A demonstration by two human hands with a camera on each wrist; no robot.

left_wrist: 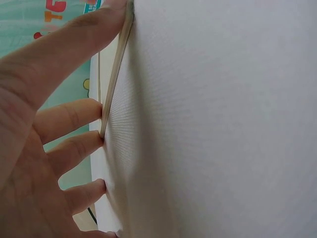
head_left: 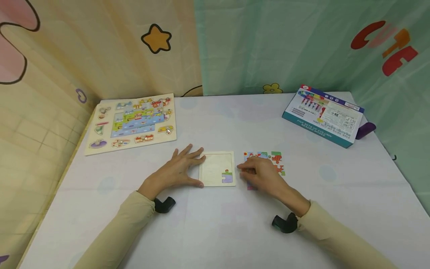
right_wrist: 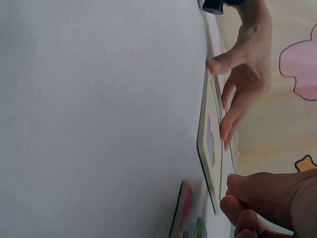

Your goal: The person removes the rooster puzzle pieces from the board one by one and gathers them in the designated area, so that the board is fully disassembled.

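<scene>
A small cream puzzle board lies flat on the table, with a purple and green jigsaw piece in its lower right corner. My left hand has its fingers spread; its thumb and some fingertips touch the left part of the board. My right hand is bent, with thumb and index finger close together just off the board's right edge. In the right wrist view, no piece shows at the right fingertips. Several colourful jigsaw pieces lie together under the right hand, which partly hides them.
A larger wooden picture puzzle with knobbed pieces rests at the back left. At the back right is a white and teal box, with a dark purple object beside it. Printed curtains hang behind the white table.
</scene>
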